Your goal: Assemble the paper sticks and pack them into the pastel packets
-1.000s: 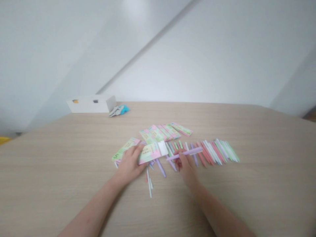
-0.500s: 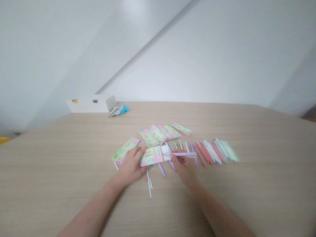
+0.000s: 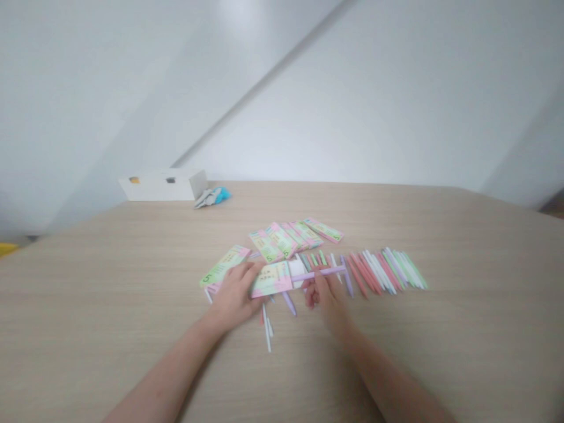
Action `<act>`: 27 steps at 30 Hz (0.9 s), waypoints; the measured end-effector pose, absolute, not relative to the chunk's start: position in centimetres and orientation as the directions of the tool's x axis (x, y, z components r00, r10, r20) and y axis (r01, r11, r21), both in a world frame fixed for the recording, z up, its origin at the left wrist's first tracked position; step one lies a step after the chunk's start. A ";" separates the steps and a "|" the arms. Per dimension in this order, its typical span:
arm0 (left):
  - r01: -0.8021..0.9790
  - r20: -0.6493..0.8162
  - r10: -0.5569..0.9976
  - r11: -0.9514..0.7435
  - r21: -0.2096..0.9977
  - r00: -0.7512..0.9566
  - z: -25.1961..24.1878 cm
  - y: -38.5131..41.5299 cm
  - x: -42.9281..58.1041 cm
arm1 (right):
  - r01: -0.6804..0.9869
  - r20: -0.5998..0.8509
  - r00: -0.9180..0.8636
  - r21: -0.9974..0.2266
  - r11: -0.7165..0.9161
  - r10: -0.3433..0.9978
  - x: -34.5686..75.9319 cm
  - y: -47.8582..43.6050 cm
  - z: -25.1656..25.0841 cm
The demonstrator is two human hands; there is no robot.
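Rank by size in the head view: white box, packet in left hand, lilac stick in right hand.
1. White box
2. Packet
3. Lilac stick, longer than the packet but much thinner

The box sits farther away, so its true size may be larger still.

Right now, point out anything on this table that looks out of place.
A few white sticks lie loose beside the left hand. They point toward the person, out of line with the tidy row of colored sticks, so they look stray.
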State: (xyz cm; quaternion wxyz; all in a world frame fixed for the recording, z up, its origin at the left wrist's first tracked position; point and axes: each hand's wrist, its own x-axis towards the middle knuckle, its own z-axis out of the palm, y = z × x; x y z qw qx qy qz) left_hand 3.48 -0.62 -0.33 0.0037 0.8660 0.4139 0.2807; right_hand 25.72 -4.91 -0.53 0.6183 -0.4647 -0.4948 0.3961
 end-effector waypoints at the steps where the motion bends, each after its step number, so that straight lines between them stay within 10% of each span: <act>1: 0.715 0.483 0.719 -0.657 0.238 0.500 -0.3 -0.6 3.5 | 0.003 0.254 0.202 -0.966 0.259 0.946 25.7 -5.0 -0.5; 16: 0.710 0.493 0.704 -0.669 0.219 0.512 -0.4 -0.6 3.5 | -0.258 0.182 0.202 -0.938 0.231 0.962 25.6 -4.5 -1.0; 27: 0.707 0.485 0.710 -0.668 0.232 0.511 -0.5 -0.6 3.4 | 0.083 0.254 0.190 -0.967 0.242 0.948 25.7 -4.9 -0.4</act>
